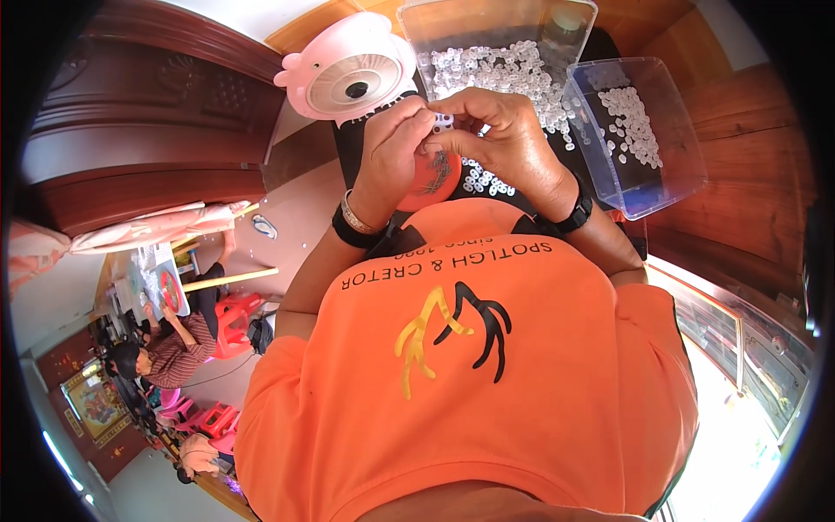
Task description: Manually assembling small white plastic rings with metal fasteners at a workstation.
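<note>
Above the black tabletop point(570, 160), my two hands meet at a small white plastic piece with dark round holes point(443, 123). My left hand point(391, 152) is closed on its left side, fingers curled together. From the right, the thumb and forefinger of my right hand point(509, 135) pinch at the same piece. Part of it is hidden by my fingers. Below my hands is an orange-red bowl point(453, 180) with many thin grey metal bits in it. Similar small white pieces point(487, 180) lie loose beside the bowl, under my right wrist.
Behind my hands stands a large clear plastic box point(487, 24) with a heap of white oval pieces. A smaller clear box point(622, 196) at right holds more. A pink fan point(352, 74) stands at far left. Further left, another person point(178, 348) sits near red stools point(233, 322).
</note>
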Available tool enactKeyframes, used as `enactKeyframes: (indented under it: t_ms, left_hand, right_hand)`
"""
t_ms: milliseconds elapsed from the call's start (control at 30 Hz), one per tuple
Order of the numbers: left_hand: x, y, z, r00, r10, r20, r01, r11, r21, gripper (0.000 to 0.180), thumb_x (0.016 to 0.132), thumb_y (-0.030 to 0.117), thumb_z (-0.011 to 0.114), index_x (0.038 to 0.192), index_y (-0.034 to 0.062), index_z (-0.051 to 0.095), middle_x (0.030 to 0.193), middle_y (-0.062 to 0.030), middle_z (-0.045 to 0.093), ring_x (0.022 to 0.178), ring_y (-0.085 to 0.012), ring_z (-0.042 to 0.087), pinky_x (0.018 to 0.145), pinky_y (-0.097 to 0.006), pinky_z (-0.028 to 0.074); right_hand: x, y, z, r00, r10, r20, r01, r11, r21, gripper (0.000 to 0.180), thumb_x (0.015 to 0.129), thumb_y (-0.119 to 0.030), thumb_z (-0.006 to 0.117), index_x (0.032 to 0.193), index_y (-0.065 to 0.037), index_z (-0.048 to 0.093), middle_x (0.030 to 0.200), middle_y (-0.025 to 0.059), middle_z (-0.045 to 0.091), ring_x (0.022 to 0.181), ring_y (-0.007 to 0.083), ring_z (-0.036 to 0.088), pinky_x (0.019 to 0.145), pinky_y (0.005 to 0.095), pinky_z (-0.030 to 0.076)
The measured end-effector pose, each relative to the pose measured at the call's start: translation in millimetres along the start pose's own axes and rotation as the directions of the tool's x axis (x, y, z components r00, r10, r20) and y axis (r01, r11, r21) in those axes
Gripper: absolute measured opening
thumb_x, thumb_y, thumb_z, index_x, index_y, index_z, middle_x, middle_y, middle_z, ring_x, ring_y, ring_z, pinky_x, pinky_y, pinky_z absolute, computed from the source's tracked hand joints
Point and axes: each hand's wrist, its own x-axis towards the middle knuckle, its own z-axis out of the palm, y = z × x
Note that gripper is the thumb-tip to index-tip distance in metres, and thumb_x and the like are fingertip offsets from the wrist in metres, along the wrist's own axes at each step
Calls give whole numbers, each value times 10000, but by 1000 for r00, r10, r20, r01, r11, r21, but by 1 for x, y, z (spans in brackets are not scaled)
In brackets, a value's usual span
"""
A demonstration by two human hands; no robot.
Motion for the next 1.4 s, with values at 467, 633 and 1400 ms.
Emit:
enactKeyframes:
  t_ms: [467,633,1400]
  left_hand:
    - [-2,8,-2,987,-155,42,159,980,-118,273,893,127,468,653,7,417,560,-5,405,529,-60,352,474,-239,303]
    - [-3,6,-1,986,-158,60,164,981,-100,273,885,124,470,644,5,427,546,-7,408,520,-59,351,467,-241,302]
    - [-17,-30,-40,888,-459,22,452,863,-228,226,884,151,475,733,15,574,617,5,488,575,-71,453,552,-211,352]
  right_hand:
    - [-4,-3,2,999,-29,-14,29,999,22,198,748,-133,748,888,-44,639,642,7,637,515,46,554,460,199,438]
    - [-5,0,2,986,-157,-60,155,987,-40,190,752,-126,742,884,-42,634,655,11,646,523,45,569,456,192,442]
    - [-18,61,-143,863,-338,-375,-135,562,-816,221,783,-200,662,968,-80,677,905,92,660,823,258,627,711,335,501]
